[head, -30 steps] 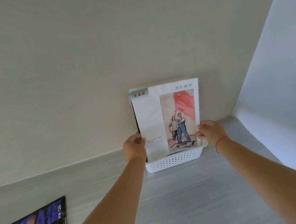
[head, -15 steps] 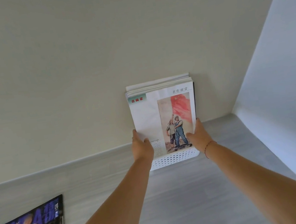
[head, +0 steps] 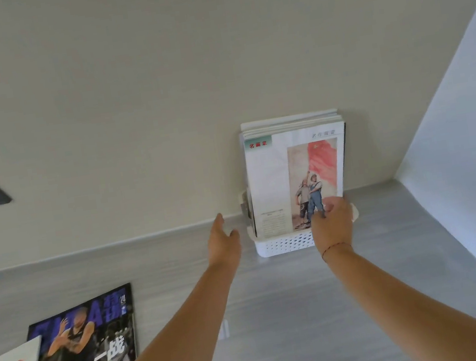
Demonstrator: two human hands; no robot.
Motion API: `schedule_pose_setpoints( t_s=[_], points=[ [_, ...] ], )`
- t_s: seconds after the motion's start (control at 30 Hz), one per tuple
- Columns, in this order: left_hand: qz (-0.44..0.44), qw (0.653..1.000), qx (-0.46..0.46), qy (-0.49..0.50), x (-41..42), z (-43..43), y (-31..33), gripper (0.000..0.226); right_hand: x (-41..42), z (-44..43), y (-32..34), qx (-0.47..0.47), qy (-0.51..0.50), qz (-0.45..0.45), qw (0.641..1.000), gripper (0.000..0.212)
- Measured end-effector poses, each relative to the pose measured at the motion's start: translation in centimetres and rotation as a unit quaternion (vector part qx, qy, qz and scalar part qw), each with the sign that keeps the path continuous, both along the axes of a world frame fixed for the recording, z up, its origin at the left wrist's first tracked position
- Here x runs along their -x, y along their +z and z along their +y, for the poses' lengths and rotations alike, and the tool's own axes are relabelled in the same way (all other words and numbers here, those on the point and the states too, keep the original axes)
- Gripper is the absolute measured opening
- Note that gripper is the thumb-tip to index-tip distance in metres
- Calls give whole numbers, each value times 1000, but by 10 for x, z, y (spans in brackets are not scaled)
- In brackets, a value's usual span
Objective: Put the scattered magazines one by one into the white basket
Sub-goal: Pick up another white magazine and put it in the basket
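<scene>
Where magazines [head: 290, 123] stand upright in the white basket [head: 283, 244], right of centre, the front cover [head: 268, 182] shows two figures under a red flag, labelled 名画家. Left hand [head: 222, 241] open beside it; right hand [head: 331, 225] touches the cover, grip unclear.

One head-worn wide-angle camera looks forward and down across the grey table [head: 279, 298] toward the beige far wall [head: 156, 99], close enough that the left hand [head: 222, 241] and right hand [head: 331, 225] reach in from the near edge.
</scene>
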State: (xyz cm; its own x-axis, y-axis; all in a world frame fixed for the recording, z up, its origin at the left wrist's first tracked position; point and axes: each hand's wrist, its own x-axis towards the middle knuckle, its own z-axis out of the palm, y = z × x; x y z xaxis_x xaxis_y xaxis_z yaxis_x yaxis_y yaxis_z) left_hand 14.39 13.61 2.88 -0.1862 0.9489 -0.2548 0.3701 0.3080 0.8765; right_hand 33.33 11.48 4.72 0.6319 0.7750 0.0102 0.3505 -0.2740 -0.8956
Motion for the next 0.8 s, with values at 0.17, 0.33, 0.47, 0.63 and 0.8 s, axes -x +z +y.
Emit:
schedule_pose_setpoints(
  t_s=[0.17,0.33,0.47,0.63,0.8],
  points=[
    [-3,997,6,80,91,-52,-26,42,104,-43,-24,70,135,58,987,21],
    [62,985,46,153,201,-114,-47,27,215,-83,-54,184,247,139,941,21],
    [142,971,61,184,288,-157,-53,34,296,-109,-61,207,283,118,929,21],
    [175,953,102,226,388,-201,-63,35,384,-141,-66,230,338,134,903,25],
    [241,928,174,225,462,-233,-68,35,455,-164,-70,271,395,152,865,26]
  ],
)
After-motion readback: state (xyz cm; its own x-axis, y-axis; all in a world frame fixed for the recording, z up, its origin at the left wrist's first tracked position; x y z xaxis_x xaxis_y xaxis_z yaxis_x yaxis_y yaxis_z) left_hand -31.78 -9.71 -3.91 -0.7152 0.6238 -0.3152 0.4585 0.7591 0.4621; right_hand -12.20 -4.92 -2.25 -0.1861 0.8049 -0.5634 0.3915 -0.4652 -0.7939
